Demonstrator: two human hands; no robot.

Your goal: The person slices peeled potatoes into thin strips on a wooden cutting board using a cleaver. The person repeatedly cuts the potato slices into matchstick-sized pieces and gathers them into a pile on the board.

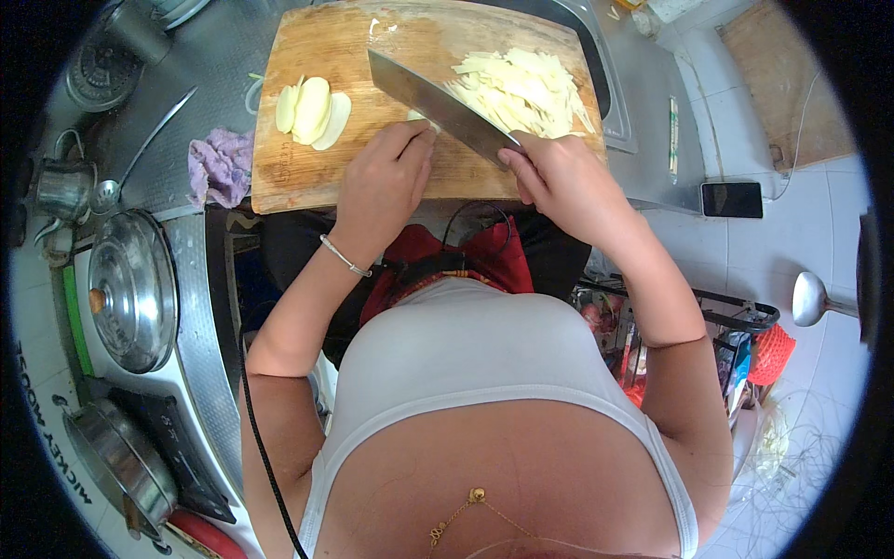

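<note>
A wooden cutting board (391,178) lies before me. My right hand (559,178) grips a broad kitchen knife (440,105) by its handle, and the blade slants up and left over the board. Beside the blade, my left hand (391,168) has its fingers bent down onto a pale piece, likely potato (415,115); most of that piece is hidden under the fingers and behind the blade. A heap of thin pale shreds (527,91) covers the board's right part. Several overlapping pale slices (312,112) lie at its left.
A crumpled purple cloth (221,166) touches the board's left side. Further left are a slotted ladle (106,195), a metal kettle (64,187) and a lidded pan (133,290). The sink rim (614,105) runs behind the board's right edge. A phone (732,200) is at the right.
</note>
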